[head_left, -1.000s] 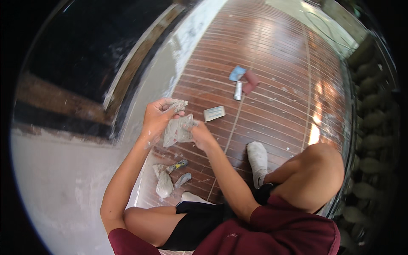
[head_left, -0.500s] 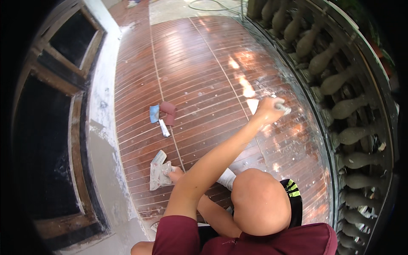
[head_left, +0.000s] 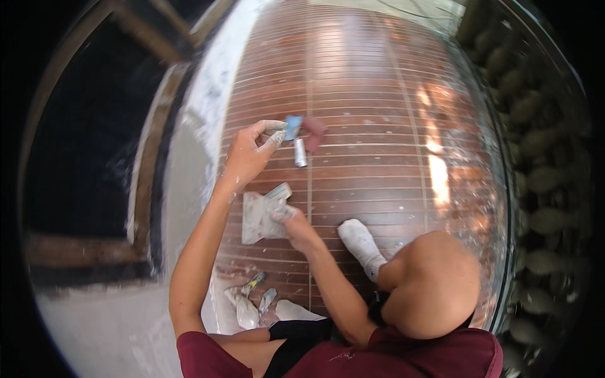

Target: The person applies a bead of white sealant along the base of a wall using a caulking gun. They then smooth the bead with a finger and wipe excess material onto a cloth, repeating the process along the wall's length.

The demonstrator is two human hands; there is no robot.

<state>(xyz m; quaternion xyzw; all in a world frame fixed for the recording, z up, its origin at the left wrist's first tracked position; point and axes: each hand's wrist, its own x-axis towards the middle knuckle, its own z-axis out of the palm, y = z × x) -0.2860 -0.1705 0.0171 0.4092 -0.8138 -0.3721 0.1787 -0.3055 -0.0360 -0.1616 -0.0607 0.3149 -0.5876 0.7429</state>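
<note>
My left hand [head_left: 251, 151] is raised over the floor at the left, its putty-smeared thumb and forefinger drawn into a pinch; anything between them is too small to make out. Lower down, my right hand [head_left: 295, 225] grips a flat plate [head_left: 257, 220] smeared with grey-white putty. A short pale strip [head_left: 279, 191] sticks out at the plate's upper edge. Just beyond my left hand lie a blue piece [head_left: 293, 127], a curled dull-red sheet [head_left: 314, 133] and a small white tube-like thing [head_left: 300, 153].
Near my body lie a crumpled whitish bag [head_left: 244, 310], a yellow-and-dark item [head_left: 255, 282] and a bluish scrap [head_left: 268, 299]. A dark framed door [head_left: 142, 176] and pale wall base [head_left: 189, 157] run along the left. A baluster railing [head_left: 535, 179] bounds the right. My socked foot [head_left: 360, 242] rests on the striped floor.
My left hand has swung from the far right, near the railing, back to the left above the plate. My right hand keeps its grip on the plate. The view has turned leftward.
</note>
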